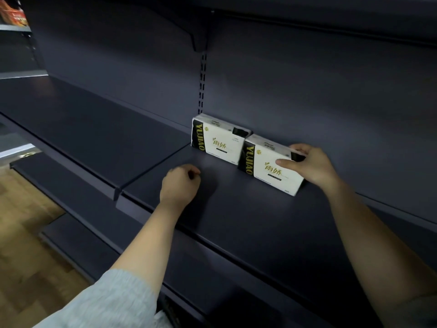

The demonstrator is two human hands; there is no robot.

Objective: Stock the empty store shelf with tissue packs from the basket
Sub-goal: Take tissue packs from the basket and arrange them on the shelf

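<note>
right pack: white tissue pack (272,165), black band with gold "YUJIAO" on its left end, stands upright on its long edge at the back edge of the shelf, face toward the camera, against the back panel
left pack: second tissue pack (218,140), same print, upright at the back edge too, just left of the right pack; their near ends touch or almost touch, cannot tell which
shelf: dark blue-grey metal shelf (236,221), packs sit toward its back left corner, close to the seam with the neighbouring shelf board
right hand: right hand (309,165) grasps the right pack at its right end, thumb across the front face, fingers curled over the top edge
left hand: left hand (179,185) clenched loosely, holds nothing, knuckles down over the shelf near its left edge, in front of the left pack and apart from it; contact with the shelf cannot be told
sleeve: grey sleeve (113,301) on the left arm, bottom left; right forearm bare
back panel: dark panel (307,91) behind the packs, slotted upright (202,84) running up above the left pack
neighbouring shelf: same dark board (78,133) to the left, butted at the seam
lower shelf: dark shelf (78,207) below, front edge sticking out
floor: wood-look floor (26,221) bottom left
far goods: red packaging (11,13) top left corner, blurred
</note>
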